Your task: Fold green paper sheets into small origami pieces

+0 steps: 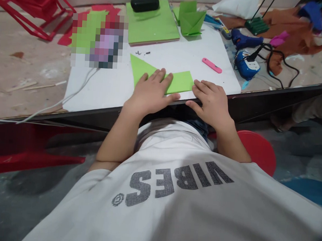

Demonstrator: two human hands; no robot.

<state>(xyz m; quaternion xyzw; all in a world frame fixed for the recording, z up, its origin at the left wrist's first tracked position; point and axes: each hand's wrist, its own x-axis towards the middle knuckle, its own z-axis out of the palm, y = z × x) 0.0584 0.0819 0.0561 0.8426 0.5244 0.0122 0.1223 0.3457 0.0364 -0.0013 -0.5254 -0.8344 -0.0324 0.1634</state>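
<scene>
A folded green paper (179,82) lies on a white sheet (180,53) near the table's front edge. My left hand (151,93) rests flat on the paper's left half, fingers stretched out and together. My right hand (209,101) lies flat at the paper's right end, fingers spread, touching its corner and the white sheet. Neither hand grips anything.
Behind are a stack of green paper (152,26) with a black case (144,4) on it, a folded green shape (192,19), a pink cutter (211,65), a blue glue gun (246,40) with black cable, a red frame (34,9), and a red stool (256,149) below.
</scene>
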